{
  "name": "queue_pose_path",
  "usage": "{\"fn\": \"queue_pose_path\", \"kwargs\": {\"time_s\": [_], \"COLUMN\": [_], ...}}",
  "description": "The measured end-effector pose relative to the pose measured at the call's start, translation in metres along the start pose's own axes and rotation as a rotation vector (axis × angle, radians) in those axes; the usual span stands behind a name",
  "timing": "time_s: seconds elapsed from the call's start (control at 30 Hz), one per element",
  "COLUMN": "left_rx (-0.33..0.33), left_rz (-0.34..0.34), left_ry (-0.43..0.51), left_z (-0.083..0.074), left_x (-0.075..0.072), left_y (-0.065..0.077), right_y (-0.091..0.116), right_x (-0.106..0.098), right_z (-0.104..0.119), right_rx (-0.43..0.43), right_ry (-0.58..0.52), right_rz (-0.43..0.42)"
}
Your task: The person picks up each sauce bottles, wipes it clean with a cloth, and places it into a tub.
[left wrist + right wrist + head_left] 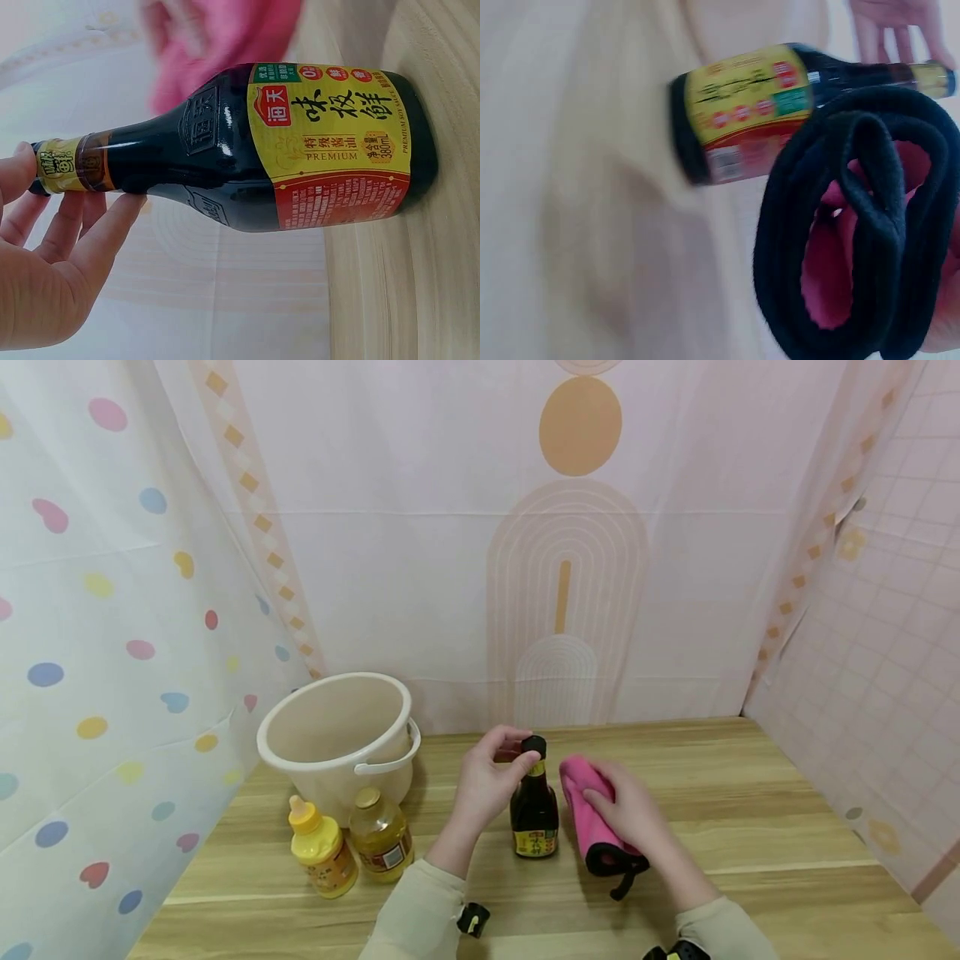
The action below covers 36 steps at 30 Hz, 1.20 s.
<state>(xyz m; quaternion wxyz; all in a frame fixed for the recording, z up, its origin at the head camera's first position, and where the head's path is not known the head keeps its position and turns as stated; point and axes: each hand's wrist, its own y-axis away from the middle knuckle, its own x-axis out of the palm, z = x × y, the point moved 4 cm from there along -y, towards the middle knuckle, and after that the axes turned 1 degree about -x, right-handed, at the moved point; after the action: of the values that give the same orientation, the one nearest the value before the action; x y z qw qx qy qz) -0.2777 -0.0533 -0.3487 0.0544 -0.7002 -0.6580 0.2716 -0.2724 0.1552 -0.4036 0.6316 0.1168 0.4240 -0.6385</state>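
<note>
At the middle of the table (750, 827), held nearly upright by the left hand (480, 783): dark soy sauce bottle (535, 812), pinched at cap and neck between thumb and fingers, base apparently resting on the wood. Just to the right, gripped in the right hand (628, 807) with curled fingers: rolled pink cloth (587, 814), edged in black, with a black loop (622, 885) at the near end; a narrow gap left between cloth and bottle. Step in hand, as judged: steadying the bottle with the cloth held ready alongside. For the next move, probably required: firm neck hold, steady base, controlled grip on the cloth. Further left, side by side: oil bottle (382, 841) and yellow squeeze bottle (325, 857), in front of a cream bucket (322, 766). Behind: patterned curtain (382, 568).
</note>
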Motion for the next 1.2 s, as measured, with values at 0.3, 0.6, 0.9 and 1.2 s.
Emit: {"fn": "queue_pose_path", "kwargs": {"time_s": [0.3,0.6,0.9,1.2], "left_rx": [-0.002,0.022,0.051,0.070], "left_rz": [-0.009,-0.016,-0.021,-0.024], "left_ry": [-0.021,-0.016,-0.020,-0.026], "left_z": [0.002,0.002,0.001,0.001], "left_x": [0.001,0.002,0.003,0.004], "left_y": [-0.001,-0.001,-0.001,-0.001], "right_y": [-0.005,-0.007,-0.002,0.000], "right_x": [-0.023,-0.012,-0.001,0.009], "right_z": [0.035,0.052,0.048,0.039], "right_rx": [-0.082,-0.100,-0.117,-0.107], "right_ry": [-0.140,-0.239,-0.211,-0.144], "right_rz": [-0.237,-0.292,-0.293,-0.244]}}
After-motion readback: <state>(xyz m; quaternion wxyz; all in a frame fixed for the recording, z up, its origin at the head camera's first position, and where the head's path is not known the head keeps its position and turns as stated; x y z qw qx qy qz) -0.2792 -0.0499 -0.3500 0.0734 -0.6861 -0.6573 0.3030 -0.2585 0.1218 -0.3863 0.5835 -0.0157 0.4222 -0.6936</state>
